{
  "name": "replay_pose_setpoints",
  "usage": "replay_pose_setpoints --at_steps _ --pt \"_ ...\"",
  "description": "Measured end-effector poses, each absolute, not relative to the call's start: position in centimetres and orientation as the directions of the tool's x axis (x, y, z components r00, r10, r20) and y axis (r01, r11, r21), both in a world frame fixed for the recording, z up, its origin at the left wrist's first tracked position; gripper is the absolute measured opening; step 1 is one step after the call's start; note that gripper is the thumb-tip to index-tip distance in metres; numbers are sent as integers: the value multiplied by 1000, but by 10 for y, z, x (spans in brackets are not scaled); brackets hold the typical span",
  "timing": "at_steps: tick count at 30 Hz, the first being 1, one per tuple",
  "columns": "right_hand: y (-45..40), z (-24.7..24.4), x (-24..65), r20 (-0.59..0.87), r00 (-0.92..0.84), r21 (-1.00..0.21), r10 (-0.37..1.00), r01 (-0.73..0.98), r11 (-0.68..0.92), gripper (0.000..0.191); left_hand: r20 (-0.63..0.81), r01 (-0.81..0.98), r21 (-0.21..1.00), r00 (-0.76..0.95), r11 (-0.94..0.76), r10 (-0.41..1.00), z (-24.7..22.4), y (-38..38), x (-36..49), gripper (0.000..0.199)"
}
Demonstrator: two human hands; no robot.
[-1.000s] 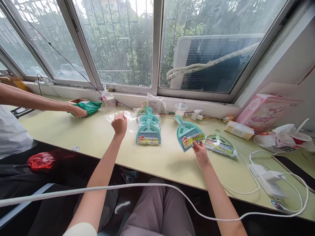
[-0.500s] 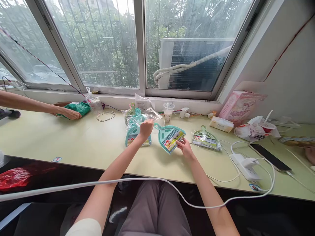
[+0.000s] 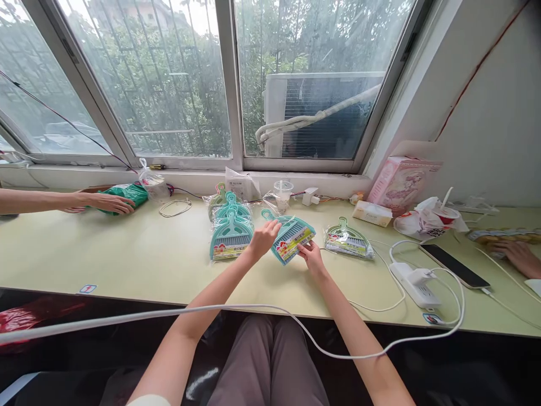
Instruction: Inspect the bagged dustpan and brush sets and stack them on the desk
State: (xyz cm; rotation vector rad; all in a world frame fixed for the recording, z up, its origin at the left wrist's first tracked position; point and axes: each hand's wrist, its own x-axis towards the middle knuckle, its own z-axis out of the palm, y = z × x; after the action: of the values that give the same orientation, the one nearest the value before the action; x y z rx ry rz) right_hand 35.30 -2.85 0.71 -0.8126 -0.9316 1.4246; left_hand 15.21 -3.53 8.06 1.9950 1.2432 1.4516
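A teal dustpan-and-brush set [image 3: 291,239] with a yellow label is tilted above the table. My right hand [image 3: 311,255] grips its lower right edge, fingers closed on it. My left hand [image 3: 265,237] is at its left side, fingers bent together over the pan's edge; whether they grip it or the plastic wrap is hard to tell. Left of my hands, several wrapped teal sets [image 3: 231,234] lie overlapping in a row, a greener one at the back. To the right lies a wrapped green set [image 3: 349,241].
A co-worker's hand [image 3: 116,203] rests on a green bag [image 3: 134,194] at left. Another person's hand [image 3: 518,256] is far right. Cup [image 3: 282,194], tissue pack [image 3: 372,213], power strip [image 3: 418,287], phone [image 3: 456,265] stand around. A white cable [image 3: 270,307] crosses in front.
My left hand has come down and right, from above the row of sets to the held set. The view has shifted slightly. The co-worker's hand at left has spread over the green bag.
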Motion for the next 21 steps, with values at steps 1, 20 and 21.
replay_pose_setpoints --at_steps 1,20,21 --pt "-27 6 354 46 -37 -891 998 -453 24 59 558 398 752 40 -525 829 80 -36 155 22" --pt "-24 7 354 113 99 -822 989 -549 149 54 804 580 571 -253 -581 538 67 -37 172 75" --pt "-23 7 355 116 105 -811 988 -564 155 53 708 426 706 -401 -566 582 71 -35 173 83"
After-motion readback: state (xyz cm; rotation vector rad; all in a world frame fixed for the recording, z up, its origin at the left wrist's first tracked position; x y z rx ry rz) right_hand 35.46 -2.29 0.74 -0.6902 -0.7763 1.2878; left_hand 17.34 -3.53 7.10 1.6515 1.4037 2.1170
